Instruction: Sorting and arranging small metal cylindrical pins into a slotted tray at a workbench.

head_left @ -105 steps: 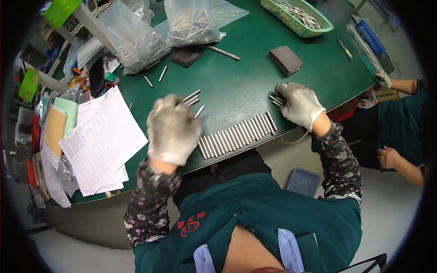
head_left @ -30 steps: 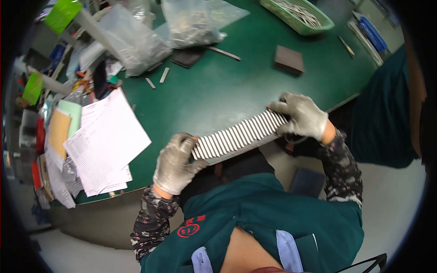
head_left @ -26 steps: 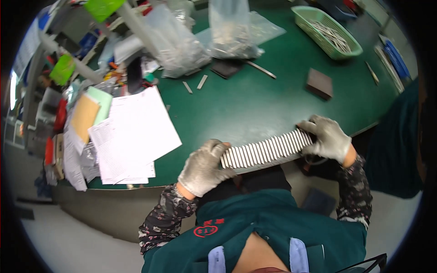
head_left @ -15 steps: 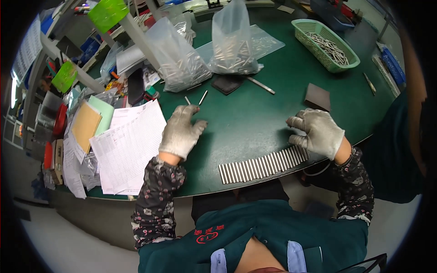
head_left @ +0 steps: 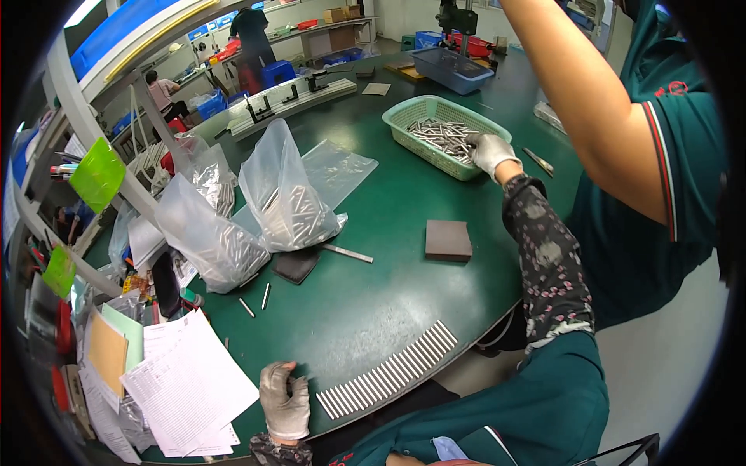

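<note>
My gloved right hand (head_left: 493, 154) reaches over the near right rim of a pale green plastic basket (head_left: 404, 140). Its fingers go down among loose metal pins (head_left: 444, 138), and the fingertips are hidden there. Close to the table's front edge, my gloved left hand (head_left: 285, 402) rests with loosely bent fingers; a gap shows between thumb and fingers, with nothing in it. To its right lies a curved row of metal pins (head_left: 388, 371), set side by side along the edge. Two loose pins, one of them upright-lying (head_left: 266, 296), lie beyond the left hand.
Clear bags of pins (head_left: 291, 213) stand at the left, near a dark flat pad (head_left: 297, 266) and a metal strip (head_left: 350, 253). Printed sheets (head_left: 190, 384) cover the left corner. A grey-brown block (head_left: 448, 240) sits mid-table. A co-worker's arm (head_left: 594, 101) extends at the right.
My right hand has gone from beside the pin row to the basket. The view has swung up and right. My left hand stays left of the row, nearer the front edge.
</note>
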Tool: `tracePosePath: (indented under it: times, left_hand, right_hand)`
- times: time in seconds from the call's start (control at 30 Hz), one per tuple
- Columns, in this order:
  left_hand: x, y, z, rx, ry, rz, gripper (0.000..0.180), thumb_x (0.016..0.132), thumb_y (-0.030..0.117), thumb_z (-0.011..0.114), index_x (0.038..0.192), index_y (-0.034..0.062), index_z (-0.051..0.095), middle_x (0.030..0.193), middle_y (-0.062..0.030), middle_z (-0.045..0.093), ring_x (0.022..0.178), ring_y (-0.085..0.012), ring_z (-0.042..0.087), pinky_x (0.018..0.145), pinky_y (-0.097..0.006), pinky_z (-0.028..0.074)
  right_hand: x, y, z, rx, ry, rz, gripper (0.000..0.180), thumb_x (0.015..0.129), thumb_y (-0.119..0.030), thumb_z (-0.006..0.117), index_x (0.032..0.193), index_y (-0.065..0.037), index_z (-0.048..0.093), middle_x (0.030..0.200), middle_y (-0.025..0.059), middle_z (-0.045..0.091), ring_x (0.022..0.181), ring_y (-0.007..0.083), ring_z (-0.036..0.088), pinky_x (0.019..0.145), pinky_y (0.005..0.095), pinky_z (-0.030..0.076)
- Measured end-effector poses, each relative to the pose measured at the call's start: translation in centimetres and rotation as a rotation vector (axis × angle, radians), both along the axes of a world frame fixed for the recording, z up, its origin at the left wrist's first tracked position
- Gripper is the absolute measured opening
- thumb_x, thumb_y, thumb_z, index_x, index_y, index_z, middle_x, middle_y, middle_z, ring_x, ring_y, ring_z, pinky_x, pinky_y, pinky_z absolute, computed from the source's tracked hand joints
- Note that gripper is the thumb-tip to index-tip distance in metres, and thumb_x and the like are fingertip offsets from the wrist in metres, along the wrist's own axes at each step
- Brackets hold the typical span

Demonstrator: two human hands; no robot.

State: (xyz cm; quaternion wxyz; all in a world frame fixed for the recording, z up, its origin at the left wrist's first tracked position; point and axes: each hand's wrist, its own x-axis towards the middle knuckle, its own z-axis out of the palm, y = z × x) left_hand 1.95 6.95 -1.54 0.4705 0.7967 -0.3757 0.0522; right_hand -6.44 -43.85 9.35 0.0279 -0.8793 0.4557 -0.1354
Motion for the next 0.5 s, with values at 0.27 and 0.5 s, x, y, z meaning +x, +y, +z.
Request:
tracePosePath:
  times: [0.27,0.5]
  left_hand:
    - [0.1,-0.3,1.2,0.151,0.303,0.121,0.022,0.074,-0.005,0.055,0.095,0.0015,0.055,0.094,-0.0090,0.052,0.082,-0.0172,0.052,0.070,-0.026,0.043]
    - [-0.3,0.4,0.3,0.130,0.144,0.129,0.016,0.075,-0.003,0.056,0.091,0.0000,0.055,0.093,-0.0090,0.053,0.080,-0.0173,0.052,0.070,-0.027,0.043]
  right_hand:
    - [6.7,-7.5,-3.2,0.327,0.381,0.067,0.068,0.073,-0.024,0.058,0.138,-0.018,0.040,0.136,0.0171,0.046,0.123,0.0354,0.046,0.101,0.0434,0.039]
    - [8.8,-7.3,-3.6,0.098,0.405,0.032,0.043,0.083,-0.019,0.052,0.122,-0.004,0.055,0.124,0.0213,0.055,0.114,0.0354,0.055,0.094,0.0428,0.045]
